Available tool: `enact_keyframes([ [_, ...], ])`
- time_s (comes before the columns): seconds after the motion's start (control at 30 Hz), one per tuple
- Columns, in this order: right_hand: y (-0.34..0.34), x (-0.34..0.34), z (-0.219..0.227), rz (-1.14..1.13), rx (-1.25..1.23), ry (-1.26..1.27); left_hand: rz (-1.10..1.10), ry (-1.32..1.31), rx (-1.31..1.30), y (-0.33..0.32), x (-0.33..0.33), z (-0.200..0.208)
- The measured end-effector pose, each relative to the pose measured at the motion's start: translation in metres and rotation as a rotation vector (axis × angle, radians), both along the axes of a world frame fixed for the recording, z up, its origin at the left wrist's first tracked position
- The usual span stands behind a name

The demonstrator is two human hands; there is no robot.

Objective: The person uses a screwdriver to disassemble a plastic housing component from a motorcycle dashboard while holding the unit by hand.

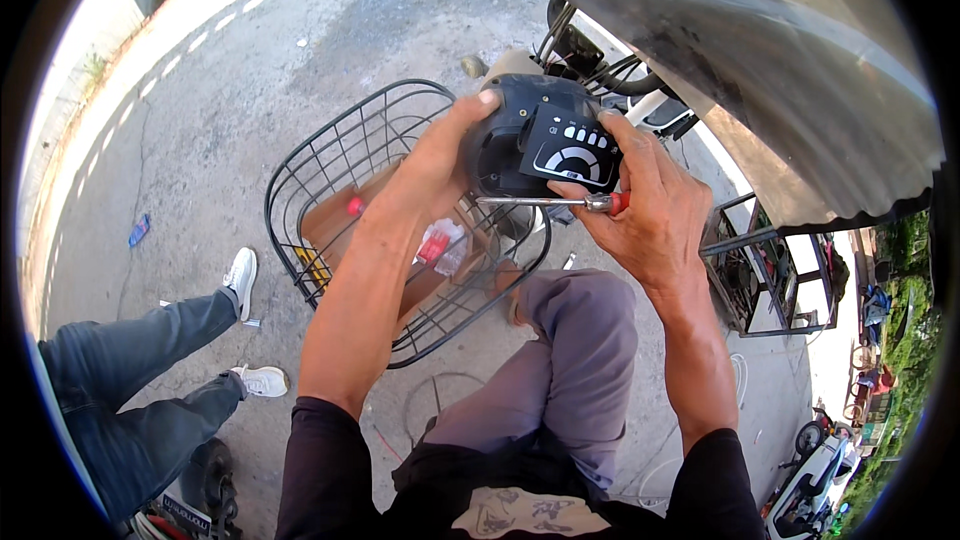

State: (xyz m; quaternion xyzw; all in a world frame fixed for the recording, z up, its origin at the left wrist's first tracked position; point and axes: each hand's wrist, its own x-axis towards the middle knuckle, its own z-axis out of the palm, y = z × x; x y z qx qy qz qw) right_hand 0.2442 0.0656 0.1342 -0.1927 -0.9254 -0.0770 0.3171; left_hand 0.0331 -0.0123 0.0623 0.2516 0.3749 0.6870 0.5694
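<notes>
My left hand (450,145) grips the left side of a black plastic instrument housing (490,160), thumb along its upper edge. Over the housing's right part lies a dark gauge panel (575,152) with white arc markings, tilted. My right hand (645,195) is closed at the panel's right edge, its thumb at the lower edge. The same hand holds a screwdriver (530,202) with a red and clear handle, its metal shaft pointing left below the housing. Whether the panel is joined to the housing is hidden.
Below my hands is a black wire basket (290,210) with a cardboard box (335,220) and a red-and-white wrapper (437,245). Handlebar cables (590,65) show beyond. A person's legs (150,350) stand left. A metal rack (765,285) is right, under a grey sheet cover (760,50).
</notes>
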Motion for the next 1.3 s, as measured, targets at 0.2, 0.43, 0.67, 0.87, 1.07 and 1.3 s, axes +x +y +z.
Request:
enact_keyframes([
  [0.2, -0.002, 0.015, -0.034, -0.059, -0.097, 0.082, 0.017, -0.032, 0.04, 0.002, 0.001, -0.007],
  [0.43, -0.007, 0.018, -0.068, -0.044, -0.169, 0.3, 0.039, 0.043, 0.04, -0.001, 0.004, -0.013],
  [0.67, -0.006, 0.047, -0.073, -0.078, -0.413, 0.31, 0.048, -0.012, 0.013, 0.005, 0.009, -0.013],
  [0.87, 0.031, 0.081, -0.141, -0.343, -0.833, 0.417, 0.145, 0.2, 0.04, 0.003, 0.007, -0.021],
  [1.07, 0.104, 0.083, -0.247, -0.442, -1.384, 0.255, 0.189, 0.058, -0.042, 0.005, 0.012, -0.022],
  [1.3, 0.158, 0.064, -0.366, -0.581, -1.298, 0.136, 0.228, 0.067, -0.034, 0.003, 0.015, -0.02],
])
